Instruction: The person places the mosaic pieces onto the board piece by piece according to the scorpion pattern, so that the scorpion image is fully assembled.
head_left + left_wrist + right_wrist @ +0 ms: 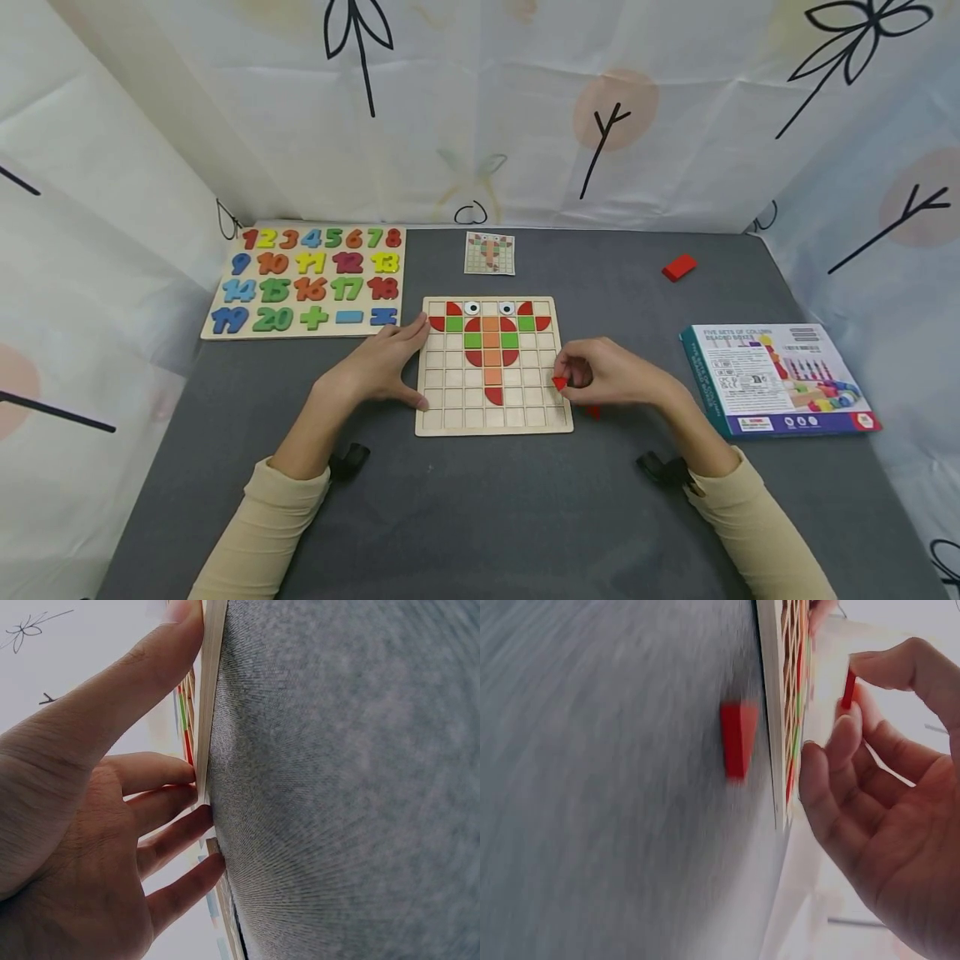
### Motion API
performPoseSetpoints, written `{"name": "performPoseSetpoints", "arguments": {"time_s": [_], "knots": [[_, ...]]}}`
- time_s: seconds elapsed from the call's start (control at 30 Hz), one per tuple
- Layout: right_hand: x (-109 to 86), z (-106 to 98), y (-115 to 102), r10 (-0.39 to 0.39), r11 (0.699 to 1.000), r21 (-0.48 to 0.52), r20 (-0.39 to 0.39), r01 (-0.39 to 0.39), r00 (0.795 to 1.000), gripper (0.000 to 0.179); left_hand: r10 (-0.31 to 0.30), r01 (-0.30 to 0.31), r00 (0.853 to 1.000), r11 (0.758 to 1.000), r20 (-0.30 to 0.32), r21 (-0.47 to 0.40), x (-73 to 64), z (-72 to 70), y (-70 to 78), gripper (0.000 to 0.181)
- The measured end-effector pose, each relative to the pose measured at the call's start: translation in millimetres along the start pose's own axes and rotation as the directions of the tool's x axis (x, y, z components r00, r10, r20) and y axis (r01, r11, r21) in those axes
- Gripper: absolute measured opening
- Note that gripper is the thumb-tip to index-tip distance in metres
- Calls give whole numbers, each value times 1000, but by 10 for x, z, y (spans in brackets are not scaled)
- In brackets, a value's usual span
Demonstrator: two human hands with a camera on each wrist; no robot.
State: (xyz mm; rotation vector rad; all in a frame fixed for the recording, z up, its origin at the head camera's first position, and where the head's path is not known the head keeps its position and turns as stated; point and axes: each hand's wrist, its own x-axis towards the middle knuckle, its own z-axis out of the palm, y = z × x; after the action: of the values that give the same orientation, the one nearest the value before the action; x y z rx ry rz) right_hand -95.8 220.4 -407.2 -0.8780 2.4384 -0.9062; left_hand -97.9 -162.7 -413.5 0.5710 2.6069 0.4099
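My right hand (pixel 611 372) pinches a small red tile (pixel 559 382) between thumb and fingertips at the right edge of a wooden grid board (pixel 450 421). In the right wrist view the red tile stands edge-on between the fingertips. The board holds red, green and orange tiles and two eye tiles, laid as a figure in its upper and middle squares. My left hand (pixel 382 367) rests along the board's left edge, thumb and fingers spread and touching its side. Another red piece (pixel 737 741) lies on the table beside the board, partly hidden by my right hand in the head view.
A pattern card (pixel 490 253) lies behind the board. To the left is a number puzzle board (pixel 315 327) with colourful pieces. A boxed game (pixel 757 379) lies at the right, and a red block (pixel 679 267) at the back right. Patterned cloth hangs around the grey table (pixel 480 517).
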Motion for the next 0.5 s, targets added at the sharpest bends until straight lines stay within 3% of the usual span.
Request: {"name": "performPoseSetpoints", "arguments": {"time_s": [0.23,0.5], "knots": [[274,108,-123,-80,996,43,93,76,993,16,3,-3,1000,1000,-4,9,13,0,3,134],[519,203,-221,-121,991,-41,157,129,980,16,15,-15,1000,1000,-8,5,22,0,-7,134]]}}
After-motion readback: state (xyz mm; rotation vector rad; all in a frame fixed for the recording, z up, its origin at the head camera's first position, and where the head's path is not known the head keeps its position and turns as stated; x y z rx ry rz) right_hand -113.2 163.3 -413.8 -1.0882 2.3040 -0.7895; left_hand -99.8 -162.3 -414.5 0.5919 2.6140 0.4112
